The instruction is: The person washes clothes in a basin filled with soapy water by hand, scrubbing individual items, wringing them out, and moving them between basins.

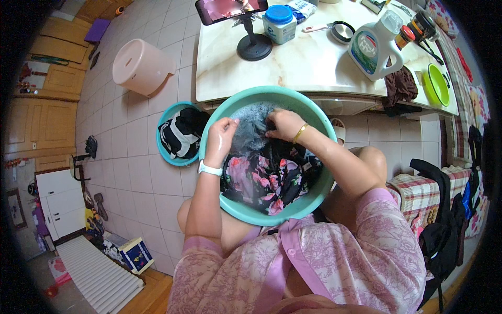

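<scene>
A green plastic basin [270, 221] rests across my lap, holding sudsy water [251, 112]. Black fabric with pink flowers [270, 178] lies wet in its near half. My right hand [285, 125], with a gold bracelet at the wrist, is curled over dark wet cloth [270, 126] in the suds. At the basin's left side, my left hand [220, 139] is raised just above the water, thumb and fingertips together. Whether a bit of cloth is pinched there cannot be made out. A white watch band [210, 168] circles the left wrist.
A smaller blue basin [160, 147] with black and white clothes stands on the tiled floor beside a pink stool [141, 68]. On the marble-patterned table [219, 78] are a phone on a stand [254, 46], a blue-lidded tub [280, 25], a detergent jug [370, 53] and a lime bowl [435, 86].
</scene>
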A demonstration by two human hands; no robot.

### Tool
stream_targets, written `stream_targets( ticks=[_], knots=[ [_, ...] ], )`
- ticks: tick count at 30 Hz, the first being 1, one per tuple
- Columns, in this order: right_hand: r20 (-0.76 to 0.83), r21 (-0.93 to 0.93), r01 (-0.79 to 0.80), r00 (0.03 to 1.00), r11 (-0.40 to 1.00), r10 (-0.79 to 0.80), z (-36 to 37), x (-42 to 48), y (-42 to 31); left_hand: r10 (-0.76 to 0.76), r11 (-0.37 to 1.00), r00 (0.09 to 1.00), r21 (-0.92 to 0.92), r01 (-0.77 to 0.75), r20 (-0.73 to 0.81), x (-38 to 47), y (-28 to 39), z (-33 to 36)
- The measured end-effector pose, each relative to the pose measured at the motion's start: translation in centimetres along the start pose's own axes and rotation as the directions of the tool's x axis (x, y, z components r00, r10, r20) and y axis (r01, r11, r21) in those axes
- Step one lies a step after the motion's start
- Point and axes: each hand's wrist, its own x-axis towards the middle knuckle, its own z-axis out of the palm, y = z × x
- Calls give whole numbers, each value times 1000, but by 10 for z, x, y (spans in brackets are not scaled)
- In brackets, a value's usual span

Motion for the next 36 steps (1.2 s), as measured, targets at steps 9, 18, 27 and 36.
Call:
stream_targets(
  ticks=[9, 18, 27, 36],
  knots=[
    [-103, 171, 170, 983, 970, -154, -2, 0, -9, -184, 620, 977, -759, 197, 104, -7, 24, -9],
    [-192, 241, -118, 967, 963, 167, -19, 3, -2, -19, 992, 997, -124, 10, -75, 1, -4, -6],
    [-183, -198, -118, 980, 973, 81, 34, 4, 2, 168, 812, 966, 527, -249, 197, -18, -13, 56],
    [-501, 206, 55, 863, 977, 57, 16, 7, -26, -213, 880, 965, -458, 124, -149, -15, 4, 62]
  ],
)
